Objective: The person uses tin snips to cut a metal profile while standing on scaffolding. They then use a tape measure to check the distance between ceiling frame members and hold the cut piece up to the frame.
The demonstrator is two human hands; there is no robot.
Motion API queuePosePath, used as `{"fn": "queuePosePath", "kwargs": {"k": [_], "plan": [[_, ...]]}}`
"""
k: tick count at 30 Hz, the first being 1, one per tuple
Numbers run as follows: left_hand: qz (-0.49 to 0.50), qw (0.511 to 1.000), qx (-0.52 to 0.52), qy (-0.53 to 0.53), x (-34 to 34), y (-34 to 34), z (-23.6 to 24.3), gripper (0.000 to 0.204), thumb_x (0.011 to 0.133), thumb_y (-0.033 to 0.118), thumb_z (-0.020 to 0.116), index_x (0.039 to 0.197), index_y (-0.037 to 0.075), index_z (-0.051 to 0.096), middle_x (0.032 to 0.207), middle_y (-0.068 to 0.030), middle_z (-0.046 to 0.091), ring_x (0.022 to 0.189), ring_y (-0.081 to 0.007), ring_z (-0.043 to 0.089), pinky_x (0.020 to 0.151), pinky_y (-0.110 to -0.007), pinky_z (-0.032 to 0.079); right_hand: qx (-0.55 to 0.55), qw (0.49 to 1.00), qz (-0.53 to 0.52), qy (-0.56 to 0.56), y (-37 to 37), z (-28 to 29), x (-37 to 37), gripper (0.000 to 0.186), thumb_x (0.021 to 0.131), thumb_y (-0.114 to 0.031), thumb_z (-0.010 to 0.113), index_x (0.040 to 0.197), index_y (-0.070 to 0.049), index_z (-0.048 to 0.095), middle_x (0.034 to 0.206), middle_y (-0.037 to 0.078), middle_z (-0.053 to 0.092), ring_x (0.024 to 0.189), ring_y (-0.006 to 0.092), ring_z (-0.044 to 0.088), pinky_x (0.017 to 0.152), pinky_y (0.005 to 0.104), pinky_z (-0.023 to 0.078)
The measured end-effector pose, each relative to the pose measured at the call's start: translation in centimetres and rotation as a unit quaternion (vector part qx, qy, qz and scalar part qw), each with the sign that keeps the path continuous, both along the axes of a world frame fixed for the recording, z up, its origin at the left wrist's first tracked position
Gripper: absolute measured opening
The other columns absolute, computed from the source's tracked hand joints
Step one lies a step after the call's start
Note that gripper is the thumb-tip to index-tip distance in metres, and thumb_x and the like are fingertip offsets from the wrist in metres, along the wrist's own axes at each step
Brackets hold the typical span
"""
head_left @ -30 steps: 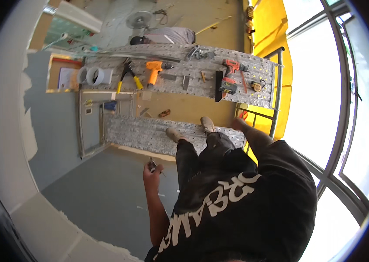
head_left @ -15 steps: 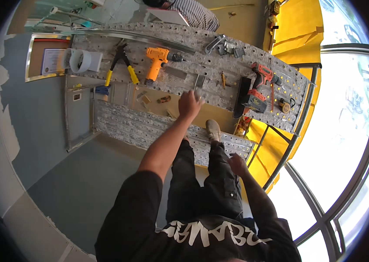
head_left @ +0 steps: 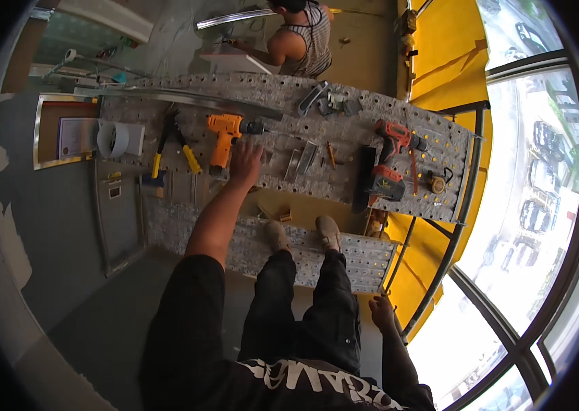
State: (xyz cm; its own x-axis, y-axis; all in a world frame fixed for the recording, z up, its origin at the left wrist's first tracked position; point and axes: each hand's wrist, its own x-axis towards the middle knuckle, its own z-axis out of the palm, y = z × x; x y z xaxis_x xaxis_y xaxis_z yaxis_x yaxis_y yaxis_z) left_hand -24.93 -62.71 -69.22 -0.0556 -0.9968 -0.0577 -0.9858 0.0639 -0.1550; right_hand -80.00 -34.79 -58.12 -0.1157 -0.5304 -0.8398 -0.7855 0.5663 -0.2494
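Note:
My left hand reaches over the grey perforated scaffold plank, beside the orange drill. Its fingers are stretched forward; whatever lies under the palm is hidden. Just right of it rest two short metal channel pieces, side by side, with a thin orange pencil-like stick beyond them. Low by the lower plank's right end hangs my right hand, close to the scaffold frame. It is dark, and its finger posture is unclear. Black pliers-like cutters with yellow handles lie left of the drill.
A red cordless drill and a tape measure lie at the plank's right. Long metal profiles run along its far edge. A person in a striped top works beyond. My shoes stand on a lower plank.
My left hand has moved left from the metal pieces toward the orange drill. My right hand has dropped lower. The view has shifted, and the person beyond has straightened up somewhat.

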Motion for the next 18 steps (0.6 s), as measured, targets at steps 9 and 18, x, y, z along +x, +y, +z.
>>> {"fn": "queuePosePath", "kwargs": {"k": [9,18], "plan": [[0.068,0.947,0.121,0.288,-1.0,-1.3,4.6,0.040,0.084,0.024,0.068,0.117,0.007,0.053,0.099,-0.0180,0.063,0.097,-0.0369,0.062,0.083,-0.048,0.049,-0.069,0.994,0.067,-0.054,-5.9,1.5,3.2,0.046,0.087,-0.033,0.065,0.118,0.001,0.062,0.103,0.022,0.070,0.100,0.0348,0.067,0.087,0.0405,0.052],[0.441,0.322,-0.010,0.838,-6.6,20.0,26.4,0.030,0.088,0.017,0.069,0.110,0.006,0.052,0.077,-0.0070,0.061,0.064,-0.0190,0.063,0.057,-0.036,0.052,-0.464,0.756,0.370,-0.276,-30.9,-3.6,10.6,0.035,0.070,-0.015,0.067,0.104,-0.011,0.062,0.114,0.012,0.061,0.107,0.0337,0.057,0.098,0.0442,0.043]]}}
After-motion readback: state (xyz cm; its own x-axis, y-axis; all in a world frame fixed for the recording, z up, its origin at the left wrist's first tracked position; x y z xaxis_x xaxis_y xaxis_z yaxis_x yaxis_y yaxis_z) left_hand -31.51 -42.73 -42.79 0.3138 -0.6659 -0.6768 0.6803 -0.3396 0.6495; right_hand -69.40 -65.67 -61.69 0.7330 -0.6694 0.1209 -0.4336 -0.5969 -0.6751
